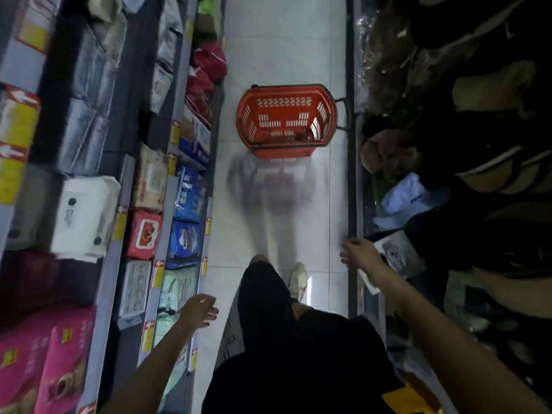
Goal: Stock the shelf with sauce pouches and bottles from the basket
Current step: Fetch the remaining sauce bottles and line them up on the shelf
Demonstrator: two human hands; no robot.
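A red plastic basket (285, 121) stands on the white tiled aisle floor ahead of me, and nothing shows inside it. My left hand (200, 309) hangs free beside the low shelf on the left, fingers loosely spread, holding nothing. My right hand (360, 252) is stretched out near the edge of the right-hand shelf (352, 204), fingers loosely curled and empty. Both hands are well short of the basket. No sauce pouches or bottles can be made out; the frame is blurred by motion.
Left shelves (161, 204) carry packs and boxes in white, blue, red and pink, with yellow price tags on the edges. The right side is dark, with hats and a light blue cap (409, 198). My legs and white shoe (298, 279) fill the aisle below.
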